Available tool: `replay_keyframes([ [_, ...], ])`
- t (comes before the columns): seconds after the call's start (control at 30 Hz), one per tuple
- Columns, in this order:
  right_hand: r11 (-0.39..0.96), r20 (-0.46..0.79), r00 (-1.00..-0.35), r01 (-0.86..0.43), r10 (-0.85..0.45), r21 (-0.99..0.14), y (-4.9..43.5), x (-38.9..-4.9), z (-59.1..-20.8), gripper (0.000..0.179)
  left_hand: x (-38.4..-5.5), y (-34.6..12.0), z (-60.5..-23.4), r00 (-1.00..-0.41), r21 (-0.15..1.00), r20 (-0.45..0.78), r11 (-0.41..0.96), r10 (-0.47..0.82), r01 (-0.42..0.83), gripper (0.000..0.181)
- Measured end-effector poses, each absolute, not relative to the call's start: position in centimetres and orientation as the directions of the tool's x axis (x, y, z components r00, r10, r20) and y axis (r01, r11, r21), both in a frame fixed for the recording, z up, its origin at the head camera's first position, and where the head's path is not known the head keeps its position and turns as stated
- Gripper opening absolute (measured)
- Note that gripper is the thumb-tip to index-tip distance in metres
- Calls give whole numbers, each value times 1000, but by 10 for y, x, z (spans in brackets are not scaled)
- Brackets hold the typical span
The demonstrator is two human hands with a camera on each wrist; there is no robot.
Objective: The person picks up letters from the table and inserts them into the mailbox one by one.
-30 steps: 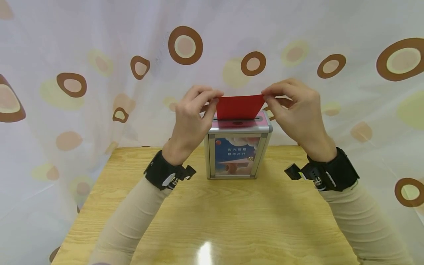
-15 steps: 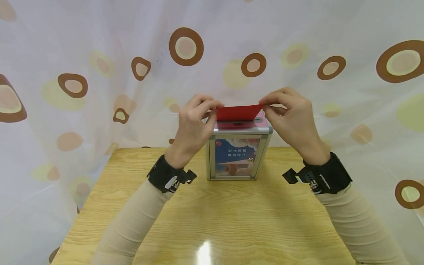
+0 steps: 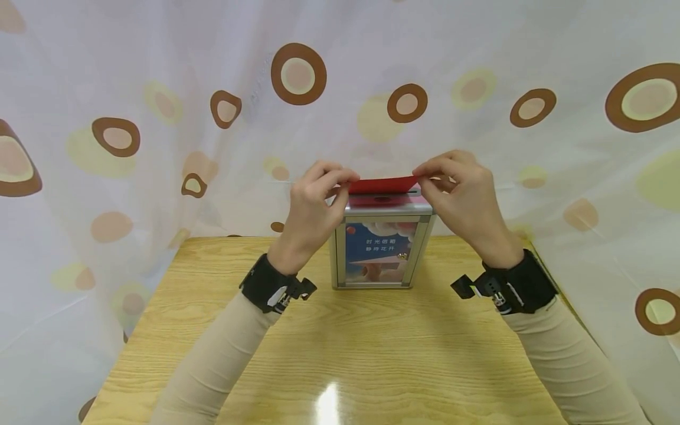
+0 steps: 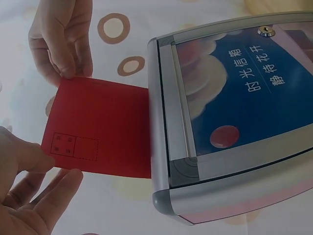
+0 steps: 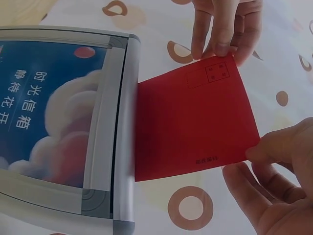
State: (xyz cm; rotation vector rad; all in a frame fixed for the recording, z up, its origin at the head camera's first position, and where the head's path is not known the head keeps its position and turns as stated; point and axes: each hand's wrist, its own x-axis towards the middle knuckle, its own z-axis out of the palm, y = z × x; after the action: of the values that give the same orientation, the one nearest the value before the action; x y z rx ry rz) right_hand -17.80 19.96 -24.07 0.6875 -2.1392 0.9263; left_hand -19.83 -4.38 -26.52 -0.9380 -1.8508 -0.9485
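A red envelope [image 3: 383,186] stands upright in the slot on the pink top of a metal-framed letter box [image 3: 379,251]. My left hand [image 3: 319,198] pinches its upper left corner between thumb and fingers. At the opposite upper corner, my right hand [image 3: 459,198] pinches it the same way. Printed dashed squares show on the envelope [image 4: 100,129] in the left wrist view. Its lower edge is hidden behind the box's front rim in both wrist views. The box front bears a blue picture with white characters and a small lock [image 4: 266,31].
The box stands toward the back of a wood-grain table [image 3: 345,342]. Behind and beside the table hangs a white curtain [image 3: 340,35] with brown and yellow rounded shapes. Black camera straps [image 3: 268,283] circle both wrists.
Both hands have moved down with the red envelope, and less of it shows above the box top. The right hand has also shifted a little left. The box has stayed in place.
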Motion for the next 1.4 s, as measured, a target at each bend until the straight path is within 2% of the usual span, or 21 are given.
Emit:
replay_keyframes([
  [0.23, 592, 775, -601, -703, -196, -395, 202, -186, -250, 14, -202, -45, -269, -379, 242, 892, 448, 245, 861, 18],
  [0.53, 604, 742, -636, -682, -212, -412, 202, -190, -258, 15, -206, -45, -276, -395, 254, 884, 453, 249, 854, 17],
  [0.83, 623, 742, -636, -673, -212, -398, 203, -194, -263, 13, -206, -45, -281, -412, 260, 874, 469, 258, 844, 17],
  [1.4, 655, 714, -673, -630, -193, -417, 203, -196, -271, 13, -203, -46, -293, -514, 351, 812, 472, 276, 809, 20],
])
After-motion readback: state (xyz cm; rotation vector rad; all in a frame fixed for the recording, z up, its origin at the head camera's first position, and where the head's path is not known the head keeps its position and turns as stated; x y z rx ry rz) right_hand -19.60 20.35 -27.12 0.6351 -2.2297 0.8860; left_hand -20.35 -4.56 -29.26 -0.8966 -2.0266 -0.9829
